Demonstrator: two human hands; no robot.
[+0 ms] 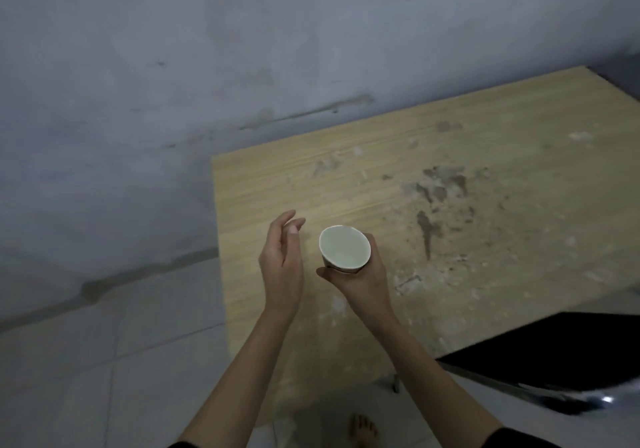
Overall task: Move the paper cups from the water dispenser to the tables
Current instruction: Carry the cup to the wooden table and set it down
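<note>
A white paper cup is held upright above the near left part of a light wooden table; its inside looks empty. My right hand wraps the cup from below and behind, fingers around its wall. My left hand hovers just left of the cup, palm turned toward it, fingers apart, touching nothing. Whether the cup's base touches the tabletop is hidden by my right hand.
The tabletop carries dark stains and pale scuffs across its middle and right. A black chair with a metal frame stands at the table's near right edge. A grey wall rises behind; pale floor tiles lie left. My bare foot shows below.
</note>
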